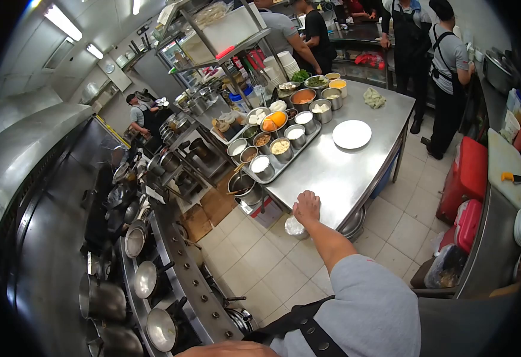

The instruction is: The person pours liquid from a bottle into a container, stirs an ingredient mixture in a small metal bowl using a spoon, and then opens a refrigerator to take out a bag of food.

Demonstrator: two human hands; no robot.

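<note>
My right hand (307, 207) rests at the near corner of the steel table (326, 178), fingers apart and nothing in them. Up the table from it, a round white plate (352, 134) lies flat. Left of the plate a metal tray (303, 153) carries several steel containers with white, orange and brown contents; one container of white content (262, 167) stands near my hand. A crumpled pale green cloth (374, 98) lies farther back. My left hand cannot be seen; only a strip of skin shows at the bottom edge.
A stove (180, 268) with pans (146, 279) runs along the lower left. Shelves (245, 44) rise behind the tray. Co-workers stand at the back, two at the upper right (448, 56). A red cooler (464, 178) stands before the right counter, where a knife (513, 177) rests on a board.
</note>
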